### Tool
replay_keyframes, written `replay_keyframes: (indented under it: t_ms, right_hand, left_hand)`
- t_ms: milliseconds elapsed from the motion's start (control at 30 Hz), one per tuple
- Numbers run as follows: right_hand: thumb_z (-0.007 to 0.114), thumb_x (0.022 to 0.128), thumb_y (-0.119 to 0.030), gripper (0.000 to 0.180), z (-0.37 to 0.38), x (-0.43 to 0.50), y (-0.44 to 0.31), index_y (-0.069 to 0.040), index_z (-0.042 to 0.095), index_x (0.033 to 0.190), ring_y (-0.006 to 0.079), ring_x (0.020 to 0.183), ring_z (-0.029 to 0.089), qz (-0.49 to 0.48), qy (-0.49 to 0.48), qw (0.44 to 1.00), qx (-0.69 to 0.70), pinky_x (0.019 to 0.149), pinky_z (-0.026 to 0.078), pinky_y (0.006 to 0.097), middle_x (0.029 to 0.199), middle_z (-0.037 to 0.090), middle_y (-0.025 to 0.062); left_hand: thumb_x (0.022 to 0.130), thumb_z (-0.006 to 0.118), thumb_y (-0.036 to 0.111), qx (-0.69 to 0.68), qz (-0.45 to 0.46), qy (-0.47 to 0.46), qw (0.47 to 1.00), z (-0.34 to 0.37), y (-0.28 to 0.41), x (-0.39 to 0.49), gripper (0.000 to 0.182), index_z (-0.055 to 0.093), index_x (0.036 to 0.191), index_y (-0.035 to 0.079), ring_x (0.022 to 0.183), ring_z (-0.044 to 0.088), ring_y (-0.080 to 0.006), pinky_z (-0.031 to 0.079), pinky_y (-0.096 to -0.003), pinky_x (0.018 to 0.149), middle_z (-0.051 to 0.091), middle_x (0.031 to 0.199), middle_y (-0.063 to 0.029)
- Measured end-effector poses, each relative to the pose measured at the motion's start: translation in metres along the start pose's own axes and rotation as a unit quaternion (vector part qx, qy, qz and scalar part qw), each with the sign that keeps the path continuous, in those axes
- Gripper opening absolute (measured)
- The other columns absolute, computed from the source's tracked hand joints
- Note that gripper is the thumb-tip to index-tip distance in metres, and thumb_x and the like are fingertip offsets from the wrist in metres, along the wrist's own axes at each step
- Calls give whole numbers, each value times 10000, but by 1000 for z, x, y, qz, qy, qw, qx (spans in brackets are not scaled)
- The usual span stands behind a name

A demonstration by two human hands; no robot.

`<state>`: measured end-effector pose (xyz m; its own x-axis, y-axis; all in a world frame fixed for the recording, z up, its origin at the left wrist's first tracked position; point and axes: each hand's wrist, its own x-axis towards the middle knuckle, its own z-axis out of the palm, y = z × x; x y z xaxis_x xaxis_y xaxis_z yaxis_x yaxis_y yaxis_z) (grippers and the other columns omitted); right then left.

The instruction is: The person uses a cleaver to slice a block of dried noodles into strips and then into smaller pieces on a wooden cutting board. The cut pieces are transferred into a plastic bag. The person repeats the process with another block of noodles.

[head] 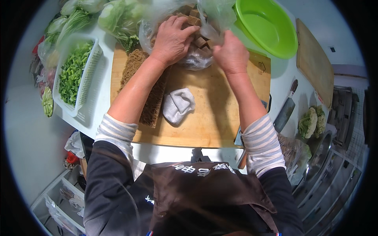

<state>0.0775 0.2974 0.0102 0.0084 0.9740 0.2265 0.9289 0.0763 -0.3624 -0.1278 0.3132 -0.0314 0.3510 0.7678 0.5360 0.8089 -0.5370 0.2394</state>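
A clear plastic bag [196,59] of brown cubes [200,42] lies at the far edge of a wooden cutting board [203,129]. My left hand [174,41] rests over the bag's mouth, fingers spread on the cubes; whether it grips one is hidden. Gathered plastic of the bag is clenched in my right hand [231,54]. Beneath my left forearm, a slab of brown, noodle-like strands [152,100] lies on the board. A folded white cloth [178,105] sits just right of that slab.
At left stands a white basket [96,59] of chopped greens [72,76], with cabbages [121,17] behind. A green basin [267,28] is at the far right. A cleaver [285,112], cauliflower [308,122] and another board [314,65] lie to the right.
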Motion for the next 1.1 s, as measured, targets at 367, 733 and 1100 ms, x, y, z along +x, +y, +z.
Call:
replay_keyframes:
  t_ms: [367,733,1100]
  right_hand:
    - [676,1005,-260,267,-48,-3,30,-3,724,950,78,563,544,166,-2,923,347,514,454,263,714,614,20]
    - [671,1012,-186,209,-59,-10,20,-14,719,902,68,549,536,104,-17,905,412,519,438,255,688,618,4]
    - [689,1001,-263,241,-61,-40,56,-26,678,960,77,531,535,240,-70,817,519,517,400,240,681,613,12]
  left_hand:
    - [816,738,354,71,-152,-141,976,13,26,50,656,591,1450,266,1354,501,-394,416,-556,1066,647,1391,-85]
    - [927,676,250,62,-27,-138,988,25,-8,55,232,779,1135,244,1184,624,-305,481,-452,1025,697,1164,-28]
    - [945,637,222,-145,-201,-11,969,-68,-11,-12,286,738,1170,79,1156,645,-325,511,-466,997,708,1156,-136]
